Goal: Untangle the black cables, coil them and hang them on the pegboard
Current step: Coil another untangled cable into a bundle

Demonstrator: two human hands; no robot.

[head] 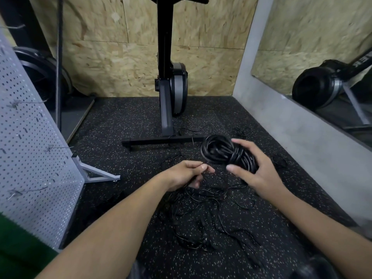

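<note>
My right hand [259, 168] grips a thick coil of black cable [218, 151] held above the floor, fingers curled round its near side. My left hand [187, 174] is just left of the coil and pinches a thin black cable strand between thumb and fingers. Below both hands a loose tangle of thin black cables [211, 214] is spread over the speckled black rubber floor. The grey pegboard [30, 150] stands tilted at the left on a metal foot, with several wire hooks sticking out of it.
A black exercise machine [171, 87] stands upright at the back, its floor bar [161, 140] just beyond the coil. A grey wall with a mirror [314, 57] runs along the right. Chipboard panels cover the back wall. A few more thin cable ends lie near the bar.
</note>
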